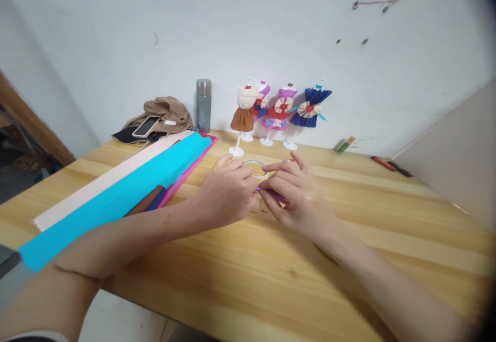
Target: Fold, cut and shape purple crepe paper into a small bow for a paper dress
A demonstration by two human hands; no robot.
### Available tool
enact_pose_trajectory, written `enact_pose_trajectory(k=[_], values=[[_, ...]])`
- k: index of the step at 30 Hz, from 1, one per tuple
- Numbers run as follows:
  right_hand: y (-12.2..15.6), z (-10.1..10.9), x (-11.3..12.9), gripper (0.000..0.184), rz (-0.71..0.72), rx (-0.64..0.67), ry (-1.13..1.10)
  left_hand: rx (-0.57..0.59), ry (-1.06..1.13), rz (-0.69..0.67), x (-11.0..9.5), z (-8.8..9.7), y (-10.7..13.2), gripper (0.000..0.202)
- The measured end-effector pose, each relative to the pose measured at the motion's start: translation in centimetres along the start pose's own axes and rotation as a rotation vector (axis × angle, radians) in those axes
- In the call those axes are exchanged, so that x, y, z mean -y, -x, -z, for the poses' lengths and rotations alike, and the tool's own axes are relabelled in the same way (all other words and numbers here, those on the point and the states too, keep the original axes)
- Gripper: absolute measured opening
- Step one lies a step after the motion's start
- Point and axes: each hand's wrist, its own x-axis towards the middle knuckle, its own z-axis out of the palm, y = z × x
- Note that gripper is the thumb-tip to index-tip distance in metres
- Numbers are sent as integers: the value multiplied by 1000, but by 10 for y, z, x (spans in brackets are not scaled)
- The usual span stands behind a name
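Note:
Over the middle of the wooden table, my left hand (231,192) and my right hand (296,197) are close together, fingers closed. Between them they pinch a thin purple strip (278,196), most of it hidden by the fingers. Whether it is paper or cloth I cannot tell. Just behind my hands lies a roll of tape (248,163), partly covered by my right fingers. Small dark red bits show on the table below the strip. Further back stand several small white dress stands with dresses, one with a brown skirt (243,120) and one in dark blue (309,109).
Long sheets in pink and bright blue (116,192), among others, lie on the left of the table (248,280). Behind them are a brown cloth bundle (168,112), a phone (146,126) and a flask (203,105). A green item (344,145) and a red-and-black tool (391,166) lie at the back right.

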Motion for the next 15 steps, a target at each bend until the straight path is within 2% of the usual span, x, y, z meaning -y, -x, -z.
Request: enact_pose_trajectory(k=[3,5,8,10,11,12,15], values=[[0,3,0,15,17,37,-16,-9,15,-10,2,-3,-1,25],[0,10,-6,4,-15,41,-33,-12,62,4,6,-4,-2,24],[-3,25,-27,15,-159,-52,-43,-39,126,20,13,-5,-3,22],[-4,35,-47,11,-297,-70,-57,-94,115,-7,18,-5,-3,21],[-2,40,-57,10,-381,-16,-50,-130,97,-28,19,-4,-3,20],[3,44,-65,11,-482,102,-31,-164,82,-47,21,-4,-3,19],[32,54,-74,19,-791,649,84,-224,71,-73,24,-2,-3,18]])
